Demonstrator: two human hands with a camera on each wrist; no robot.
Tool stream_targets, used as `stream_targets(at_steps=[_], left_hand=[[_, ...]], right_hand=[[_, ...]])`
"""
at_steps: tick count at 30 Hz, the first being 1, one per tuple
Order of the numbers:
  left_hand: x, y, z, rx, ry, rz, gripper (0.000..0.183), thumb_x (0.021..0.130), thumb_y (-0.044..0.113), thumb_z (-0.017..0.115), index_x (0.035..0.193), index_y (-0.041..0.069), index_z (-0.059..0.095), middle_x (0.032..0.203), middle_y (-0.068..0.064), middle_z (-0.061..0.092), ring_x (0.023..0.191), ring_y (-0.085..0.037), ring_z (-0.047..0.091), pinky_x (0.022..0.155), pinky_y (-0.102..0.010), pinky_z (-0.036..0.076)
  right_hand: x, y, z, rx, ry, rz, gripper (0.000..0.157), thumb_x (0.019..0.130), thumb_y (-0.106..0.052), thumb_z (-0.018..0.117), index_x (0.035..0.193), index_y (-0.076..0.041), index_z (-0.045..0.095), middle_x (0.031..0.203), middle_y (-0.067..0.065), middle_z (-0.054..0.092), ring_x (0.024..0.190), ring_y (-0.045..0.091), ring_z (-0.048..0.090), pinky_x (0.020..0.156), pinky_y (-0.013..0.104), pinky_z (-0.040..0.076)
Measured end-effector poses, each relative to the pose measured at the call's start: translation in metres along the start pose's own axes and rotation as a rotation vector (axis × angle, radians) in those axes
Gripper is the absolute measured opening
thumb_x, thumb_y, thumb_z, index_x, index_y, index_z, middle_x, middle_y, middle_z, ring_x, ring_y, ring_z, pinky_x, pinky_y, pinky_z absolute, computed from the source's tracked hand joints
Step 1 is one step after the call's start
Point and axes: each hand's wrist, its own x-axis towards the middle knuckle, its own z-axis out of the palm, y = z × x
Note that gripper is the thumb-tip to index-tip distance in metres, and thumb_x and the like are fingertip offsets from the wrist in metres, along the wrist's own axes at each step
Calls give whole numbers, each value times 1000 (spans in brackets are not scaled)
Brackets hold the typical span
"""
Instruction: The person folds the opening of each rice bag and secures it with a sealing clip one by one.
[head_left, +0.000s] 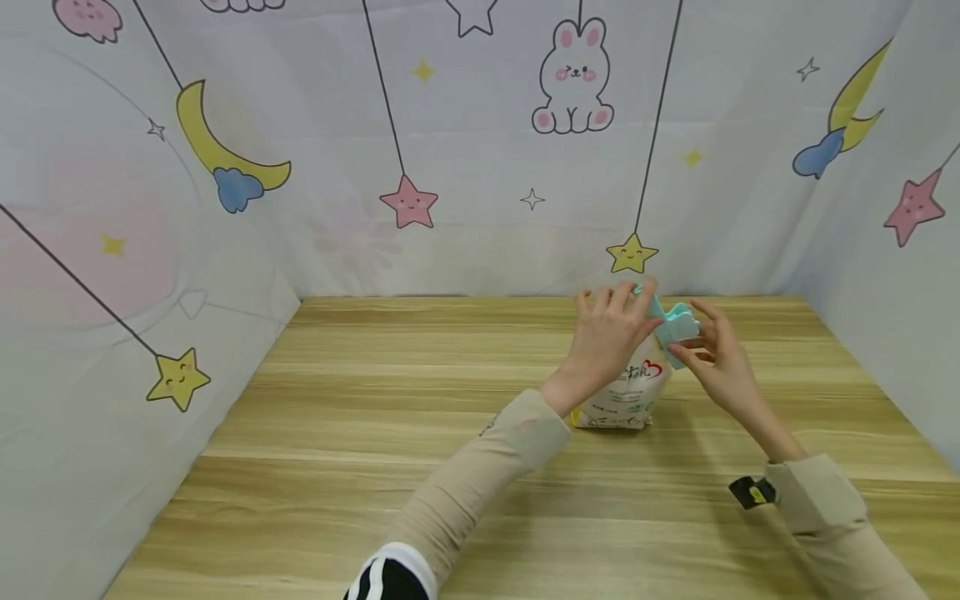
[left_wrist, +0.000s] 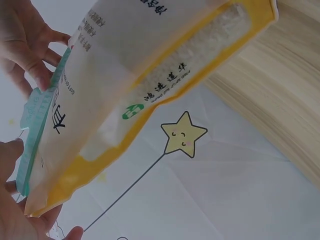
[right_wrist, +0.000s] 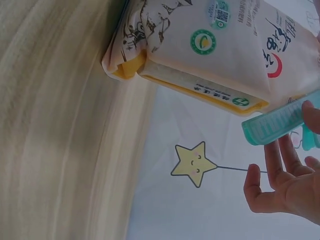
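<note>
A bag of rice point(head_left: 622, 393) stands on the table, cream with yellow edges. Grains show through its side window point(left_wrist: 195, 55) in the left wrist view. Along its top edge lies a teal bag clip point(head_left: 677, 332) with a scalloped part. My left hand point(head_left: 609, 329) holds the clip's left end at the bag's top corner, its fingers partly hidden behind the bag in the left wrist view. Thumb and fingers of my right hand point(head_left: 716, 358) pinch the clip point(right_wrist: 280, 122) near its other end. Whether the clip is fastened cannot be seen.
The wood-grain table point(head_left: 360, 433) spreads below and left of the bag. A white cloth backdrop point(head_left: 480, 150) with printed stars, moons and a rabbit rises behind and at both sides. A black tag point(head_left: 750, 492) hangs by the right cuff.
</note>
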Motion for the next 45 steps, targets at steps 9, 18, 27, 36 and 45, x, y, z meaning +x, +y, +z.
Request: stream_targets(at_steps=[9,18,27,36,45], left_hand=[[2,3,-1,22,5,34,38,91,43,40,125,27,45,123,4,50,105,-15,47,90,-40,36],[3,5,0,25,-27,58,32,92,39,39,119,29,51,125,-2,47,109,-20,43,92,-44,34],[2,8,-2,54,-80,59,35,85,25,57,118,32,50,125,-3,44,111,-21,40,93,-45,32],[3,10,-3,73,-98,57,41,82,24,61,119,34,48,121,-2,45,108,-21,41,90,-44,33],[2,11,-3,99,-86,63,38,85,26,57,120,35,47,121,-1,44,107,-21,40,90,-44,31]], right_hand=[[-4,4,7,-15,-29,97,50,88,-11,53,131,3,32,107,29,55,83,-19,43,76,18,46],[-6,6,8,4,-29,156,35,89,-19,52,115,4,49,95,-16,53,82,-18,44,81,48,48],[-6,7,10,83,10,135,33,87,-16,55,111,8,51,88,-31,50,81,-14,49,68,4,43],[-6,5,9,25,55,146,30,85,-13,59,107,7,56,82,-33,51,75,-16,50,64,7,43],[-5,2,8,18,38,192,32,86,-16,58,108,6,56,81,-32,50,75,-16,50,63,10,43]])
